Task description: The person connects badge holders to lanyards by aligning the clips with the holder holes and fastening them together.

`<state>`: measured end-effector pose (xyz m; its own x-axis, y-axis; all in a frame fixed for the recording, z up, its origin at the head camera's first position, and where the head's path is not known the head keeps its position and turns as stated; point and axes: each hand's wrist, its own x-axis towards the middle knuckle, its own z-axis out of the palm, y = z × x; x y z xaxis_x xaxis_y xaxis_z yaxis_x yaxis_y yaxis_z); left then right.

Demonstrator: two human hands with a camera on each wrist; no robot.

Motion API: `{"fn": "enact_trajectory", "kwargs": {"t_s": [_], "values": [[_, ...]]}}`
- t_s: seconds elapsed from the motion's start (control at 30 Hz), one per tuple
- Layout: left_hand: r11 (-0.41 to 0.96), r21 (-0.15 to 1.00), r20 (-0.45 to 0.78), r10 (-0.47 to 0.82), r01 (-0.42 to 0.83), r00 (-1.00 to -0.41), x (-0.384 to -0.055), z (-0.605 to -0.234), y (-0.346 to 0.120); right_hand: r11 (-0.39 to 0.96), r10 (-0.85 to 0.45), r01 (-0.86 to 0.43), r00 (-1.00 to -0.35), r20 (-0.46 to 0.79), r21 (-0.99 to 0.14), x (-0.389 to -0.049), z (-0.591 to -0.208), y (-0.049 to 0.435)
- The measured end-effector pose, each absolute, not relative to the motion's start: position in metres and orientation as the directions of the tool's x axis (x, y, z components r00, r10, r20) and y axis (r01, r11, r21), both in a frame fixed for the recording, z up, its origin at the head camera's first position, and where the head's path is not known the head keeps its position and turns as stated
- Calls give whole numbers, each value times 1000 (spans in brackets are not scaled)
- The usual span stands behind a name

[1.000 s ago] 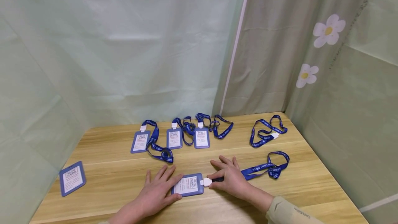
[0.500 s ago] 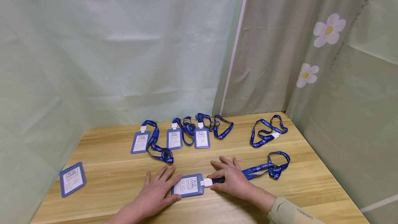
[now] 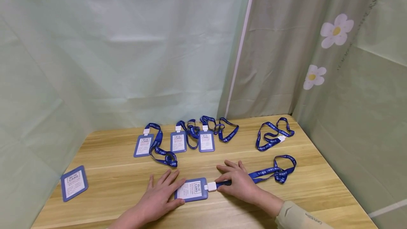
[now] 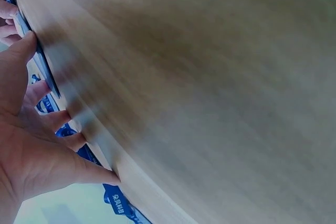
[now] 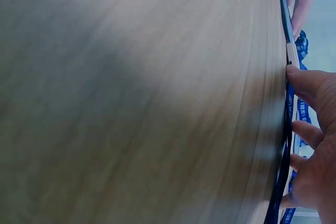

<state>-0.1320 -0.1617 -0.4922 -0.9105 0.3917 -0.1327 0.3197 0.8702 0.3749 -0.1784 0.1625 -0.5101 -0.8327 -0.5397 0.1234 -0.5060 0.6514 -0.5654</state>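
A blue ID card holder [image 3: 192, 189] lies on its side near the table's front, its short end joined to the white clip [image 3: 211, 186] of a blue printed lanyard [image 3: 267, 173]. My left hand [image 3: 160, 197] rests over the holder's left end with fingers spread; index finger and thumb touch its two long edges. My right hand [image 3: 240, 185] pinches the lanyard strap between thumb and index finger, just right of the clip, other fingers extended. In the left wrist view, the left thumb [image 4: 23, 48] lies on the holder's edge. In the right wrist view, the right thumb [image 5: 304, 80] meets the strap.
Behind my hands lie three card holders with lanyards attached: left [image 3: 143, 145], middle [image 3: 178, 141] and right [image 3: 206, 141]. A loose lanyard [image 3: 270, 146] lies at back right. A holder without a lanyard [image 3: 74, 183] sits near the left edge. Curtains [image 3: 152, 56] surround the wooden table [image 3: 105, 183].
My right thumb and index finger have slid slightly right, from the white clip onto the strap, leaving more of the clip visible. My left hand and the holder have barely moved.
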Motion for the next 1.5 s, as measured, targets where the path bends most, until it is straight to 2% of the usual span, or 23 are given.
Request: {"fn": "enact_trajectory", "kwargs": {"t_s": [0.27, 1.07, 1.5], "values": [[870, 354, -111, 404, 344, -908, -130, -492, -171, 653, -538, -510, -833, 131, -560, -177, -510, 164], [898, 345, -168, 344, 272, -924, -118, -482, -232, 661, -588, -565, -799, 127, -493, -177, -507, 176], [901, 355, -211, 339, 251, -917, -115, -479, -266, 682, -606, -603, -783, 140, -414, -179, -505, 181]]}}
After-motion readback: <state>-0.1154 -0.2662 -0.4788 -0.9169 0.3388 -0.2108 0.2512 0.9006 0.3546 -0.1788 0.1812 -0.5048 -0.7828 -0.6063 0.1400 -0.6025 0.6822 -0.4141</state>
